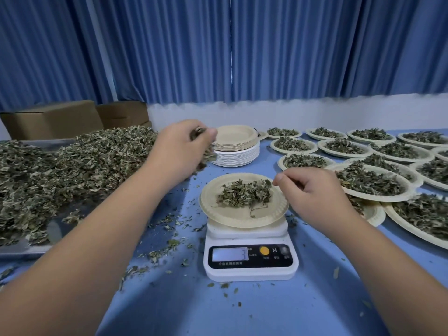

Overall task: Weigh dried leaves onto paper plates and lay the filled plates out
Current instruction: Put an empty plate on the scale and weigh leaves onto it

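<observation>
A: Item one: round paper plate (219,215), pale, crimp-rimmed, on white scale (251,271); crumpled dried leaves (244,193) at its middle.

B: We note left hand (181,147) beside the loose leaf heap (72,166), fingers curled round a leaf clump; right hand (312,190) at the plate's rim, thumb pressed to forefinger, contents we cannot tell.

A: Surface: blue cloth (242,311), flake-strewn; filled plates (378,198) right; pleated blue curtain (291,44) behind.

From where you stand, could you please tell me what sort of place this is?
Probably a small herb-packing workroom: a heap of dried leaves, a digital scale, and rows of filled paper plates on a blue table.
</observation>
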Demonstrator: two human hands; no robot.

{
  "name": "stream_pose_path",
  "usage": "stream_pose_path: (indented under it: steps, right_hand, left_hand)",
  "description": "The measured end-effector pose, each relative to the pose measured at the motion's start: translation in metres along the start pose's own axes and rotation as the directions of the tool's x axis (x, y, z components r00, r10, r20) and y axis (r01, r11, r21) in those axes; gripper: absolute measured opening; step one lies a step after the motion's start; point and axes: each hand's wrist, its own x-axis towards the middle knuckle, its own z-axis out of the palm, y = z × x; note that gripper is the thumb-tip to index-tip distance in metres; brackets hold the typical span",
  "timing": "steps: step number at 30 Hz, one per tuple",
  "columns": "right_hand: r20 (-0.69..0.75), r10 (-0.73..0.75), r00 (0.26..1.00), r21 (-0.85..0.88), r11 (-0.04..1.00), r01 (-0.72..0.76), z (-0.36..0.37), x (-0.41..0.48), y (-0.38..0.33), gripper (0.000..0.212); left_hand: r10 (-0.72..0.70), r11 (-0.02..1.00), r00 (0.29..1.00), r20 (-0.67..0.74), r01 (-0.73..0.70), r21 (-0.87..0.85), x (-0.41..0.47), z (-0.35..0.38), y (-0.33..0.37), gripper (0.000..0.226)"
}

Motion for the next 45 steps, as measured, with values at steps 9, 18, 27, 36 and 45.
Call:
stream_pose_path:
  steps: [9,18,27,36,45]
  right_hand:
    - [-0.004,-0.025,1.000,0.030,0.999,0.025,0.000,0.002,0.004,0.033]
    - [-0.017,-0.021,1.000,0.046,0.999,0.022,0.000,0.003,0.005,0.032]
    - [0.004,0.003,1.000,0.034,0.999,-0.003,-0.002,0.001,0.003,0.032]
    - [0.009,0.001,1.000,0.016,1.000,-0.002,-0.001,0.001,0.001,0.032]
    - [0.020,-0.011,1.000,0.008,1.000,0.011,0.004,-0.001,-0.002,0.034]
  left_hand:
    - [0.002,0.978,0.898,0.441,-0.094,0.185,0.013,0.065,0.007,0.027]
    - [-0.073,0.996,0.850,0.522,0.033,0.086,0.006,0.054,0.008,0.049]
    - [-0.078,0.997,0.893,0.443,0.063,0.049,-0.002,0.024,-0.010,0.050]
    - [-0.069,0.981,0.974,0.214,0.028,0.190,-0.029,-0.023,-0.058,0.018]
    - [-0.427,0.874,0.811,0.400,0.257,0.412,-0.046,-0.047,-0.106,0.083]
